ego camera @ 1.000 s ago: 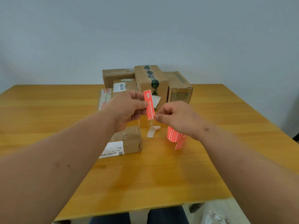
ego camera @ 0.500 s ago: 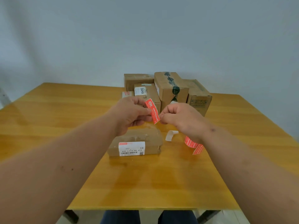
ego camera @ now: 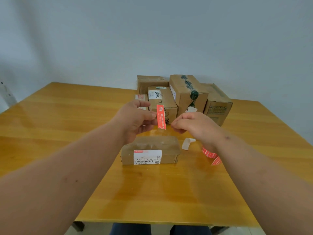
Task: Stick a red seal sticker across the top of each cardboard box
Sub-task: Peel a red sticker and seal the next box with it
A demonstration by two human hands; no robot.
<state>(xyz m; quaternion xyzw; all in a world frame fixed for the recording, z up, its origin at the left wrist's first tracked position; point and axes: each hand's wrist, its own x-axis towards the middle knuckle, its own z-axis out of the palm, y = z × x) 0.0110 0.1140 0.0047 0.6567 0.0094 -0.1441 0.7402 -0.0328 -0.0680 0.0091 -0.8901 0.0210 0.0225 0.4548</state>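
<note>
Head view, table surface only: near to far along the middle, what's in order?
Flat brown cardboard box with white barcode label → red seal sticker pinched by the left hand, held above the table → brown cardboard box marked BAHA → brown cardboard box at the back by the wall.

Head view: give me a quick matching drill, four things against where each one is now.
Things:
1. red sticker
2. barcode box
3. white backing strip
4. taped box

Places:
A. at the back of the table, in the pile
B. pinched by the left hand, in the air
C. flat on the table, just right of the near box
D. nearest on the table, under the hands

Pairs: 1-B, 2-D, 3-C, 4-A
</note>
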